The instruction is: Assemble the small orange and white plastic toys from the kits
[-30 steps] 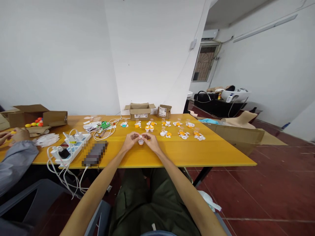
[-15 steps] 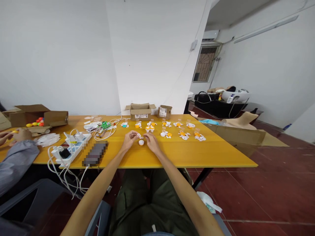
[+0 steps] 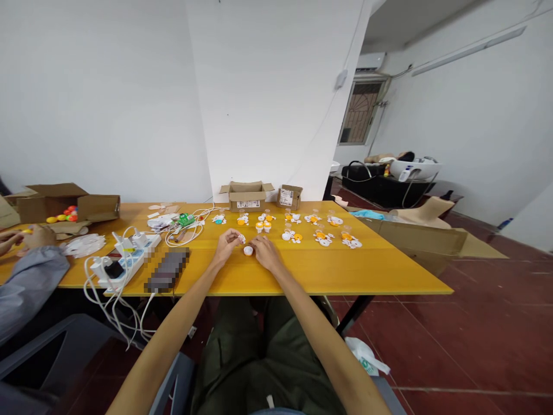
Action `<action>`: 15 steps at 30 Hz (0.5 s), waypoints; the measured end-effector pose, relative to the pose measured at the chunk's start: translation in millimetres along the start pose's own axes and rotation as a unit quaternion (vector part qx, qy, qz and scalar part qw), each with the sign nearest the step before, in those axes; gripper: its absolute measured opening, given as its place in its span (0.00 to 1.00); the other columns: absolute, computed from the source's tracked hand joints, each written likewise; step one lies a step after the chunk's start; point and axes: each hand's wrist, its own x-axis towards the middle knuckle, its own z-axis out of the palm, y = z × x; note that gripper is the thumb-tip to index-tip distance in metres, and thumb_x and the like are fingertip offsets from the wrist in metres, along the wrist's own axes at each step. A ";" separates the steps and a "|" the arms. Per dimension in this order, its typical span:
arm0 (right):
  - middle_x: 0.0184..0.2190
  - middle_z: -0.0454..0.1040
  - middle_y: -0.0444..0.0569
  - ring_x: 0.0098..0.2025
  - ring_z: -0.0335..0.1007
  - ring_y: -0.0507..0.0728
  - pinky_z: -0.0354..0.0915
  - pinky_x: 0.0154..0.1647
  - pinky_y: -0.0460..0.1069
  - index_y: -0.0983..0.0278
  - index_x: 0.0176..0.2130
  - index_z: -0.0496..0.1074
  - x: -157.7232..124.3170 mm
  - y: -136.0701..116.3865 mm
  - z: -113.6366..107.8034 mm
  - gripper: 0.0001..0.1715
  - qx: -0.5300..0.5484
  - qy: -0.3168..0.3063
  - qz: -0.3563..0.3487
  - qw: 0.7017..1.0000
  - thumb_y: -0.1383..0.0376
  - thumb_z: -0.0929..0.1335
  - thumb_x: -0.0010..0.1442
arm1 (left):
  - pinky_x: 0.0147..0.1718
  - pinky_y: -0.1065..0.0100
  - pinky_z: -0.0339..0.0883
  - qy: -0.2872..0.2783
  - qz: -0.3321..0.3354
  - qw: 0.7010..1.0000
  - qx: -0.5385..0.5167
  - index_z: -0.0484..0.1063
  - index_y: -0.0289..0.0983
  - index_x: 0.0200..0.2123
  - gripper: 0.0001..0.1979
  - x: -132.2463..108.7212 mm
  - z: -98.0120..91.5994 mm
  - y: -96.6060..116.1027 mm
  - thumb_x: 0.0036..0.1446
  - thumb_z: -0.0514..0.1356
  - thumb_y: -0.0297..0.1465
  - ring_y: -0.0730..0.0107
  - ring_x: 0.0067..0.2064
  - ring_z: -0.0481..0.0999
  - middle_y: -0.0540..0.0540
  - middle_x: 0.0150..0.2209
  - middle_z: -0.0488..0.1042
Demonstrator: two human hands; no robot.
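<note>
Small white pieces (image 3: 242, 238) are pinched in the fingertips of my left hand (image 3: 228, 244). A small white cup (image 3: 247, 251) with an orange edge stands on the table between my hands. My right hand (image 3: 265, 251) is just right of it, its fingers bent together at the cup; what they hold, if anything, is too small to make out. Beyond my hands stand several white and orange cups (image 3: 263, 227) grouped together. Piles of white discs and orange rings (image 3: 295, 236) lie to the right, some with clear cups.
On the yellow table (image 3: 328, 271) are a power strip (image 3: 138, 256) with cables and a blurred dark device (image 3: 167, 271) at the left. Two cardboard boxes (image 3: 247, 203) stand at the back. Another person's sleeve (image 3: 32, 282) and hands are at the far left, near a box of coloured balls (image 3: 64, 215).
My right hand has moved slightly left and down, closer to the cup. The white pieces are now with my left hand only.
</note>
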 end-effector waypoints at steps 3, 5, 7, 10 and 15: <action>0.41 0.78 0.54 0.45 0.71 0.62 0.65 0.45 0.53 0.58 0.40 0.81 0.8 -0.6 1.4 0.19 -0.012 0.008 0.023 1.000 0.75 0.64 0.60 | 0.35 0.66 0.71 0.002 0.003 1.000 -0.001 0.70 0.39 0.25 0.13 -0.3 0.5 1.1 0.44 0.70 0.37 0.67 0.31 0.77 0.51 0.26 0.76; 0.41 0.78 0.54 0.46 0.71 0.62 0.65 0.46 0.53 0.58 0.39 0.81 1.1 -0.6 2.6 0.18 -0.015 0.013 0.038 0.999 0.75 0.65 0.60 | 0.34 0.67 0.71 0.004 0.006 1.000 -0.005 0.70 0.39 0.25 0.12 -0.3 0.9 1.6 0.44 0.70 0.36 0.68 0.31 0.77 0.51 0.25 0.76; 0.41 0.77 0.54 0.46 0.71 0.62 0.65 0.46 0.53 0.58 0.38 0.81 1.1 -0.3 2.8 0.16 -0.015 0.016 0.049 0.999 0.74 0.66 0.60 | 0.34 0.68 0.70 0.006 0.008 1.000 -0.008 0.70 0.39 0.25 0.12 -0.2 1.1 1.7 0.44 0.70 0.36 0.68 0.30 0.76 0.51 0.25 0.75; 0.42 0.77 0.53 0.46 0.71 0.60 0.65 0.47 0.52 0.58 0.38 0.81 0.6 -1.4 1.0 0.14 -0.016 0.005 0.062 0.998 0.72 0.67 0.61 | 0.33 0.68 0.69 0.007 0.013 1.000 -0.007 0.69 0.39 0.25 0.13 0.2 0.8 0.6 0.44 0.70 0.36 0.68 0.31 0.76 0.51 0.26 0.76; 0.42 0.77 0.52 0.46 0.73 0.59 0.65 0.46 0.49 0.59 0.39 0.80 -0.4 -6.9 -2.3 0.13 -0.017 -0.009 0.111 0.994 0.71 0.66 0.63 | 0.34 0.67 0.69 0.005 0.013 1.000 -0.011 0.69 0.39 0.26 0.14 -0.3 0.5 -0.7 0.46 0.70 0.39 0.66 0.33 0.78 0.48 0.28 0.79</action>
